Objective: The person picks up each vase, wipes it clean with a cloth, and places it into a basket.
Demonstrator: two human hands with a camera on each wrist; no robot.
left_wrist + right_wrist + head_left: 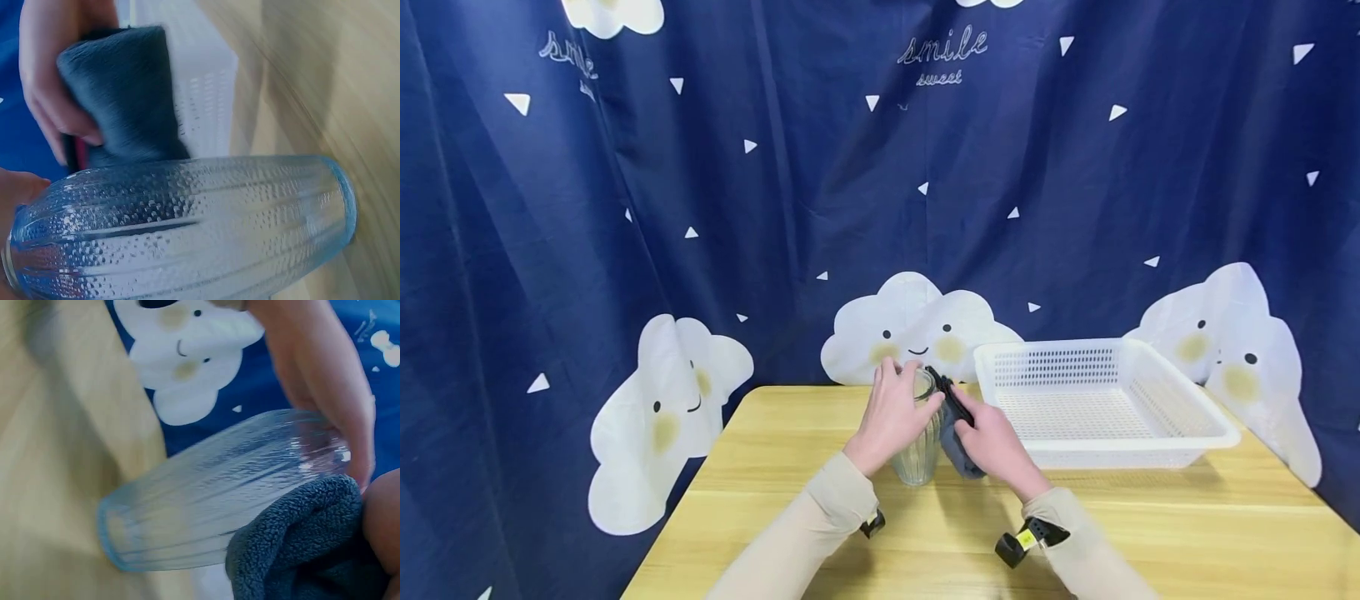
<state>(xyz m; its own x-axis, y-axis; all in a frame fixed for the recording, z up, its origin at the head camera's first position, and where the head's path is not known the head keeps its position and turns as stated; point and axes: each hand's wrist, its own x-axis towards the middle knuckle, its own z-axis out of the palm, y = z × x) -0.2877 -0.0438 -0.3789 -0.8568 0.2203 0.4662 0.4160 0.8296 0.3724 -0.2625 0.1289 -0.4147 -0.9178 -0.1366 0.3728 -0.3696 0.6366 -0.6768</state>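
Observation:
A clear ribbed glass vase [917,460] stands upright on the table, slightly tilted. My left hand [895,414] grips it around the neck from above, thumb on the near side and fingers over the far side. To its right, my right hand [997,440] holds a folded dark grey towel [957,446] close against the vase's side. Along the towel's upper part runs a black strip [951,397] under the right fingers. In the left wrist view the towel [122,94] lies beside the glass, with a bit of red showing by the fingers.
A white perforated plastic basket [1120,446] sits on the table to the right, just past my right hand. The wooden table [775,467] ends at a dark blue curtain [790,208] with clouds printed on it.

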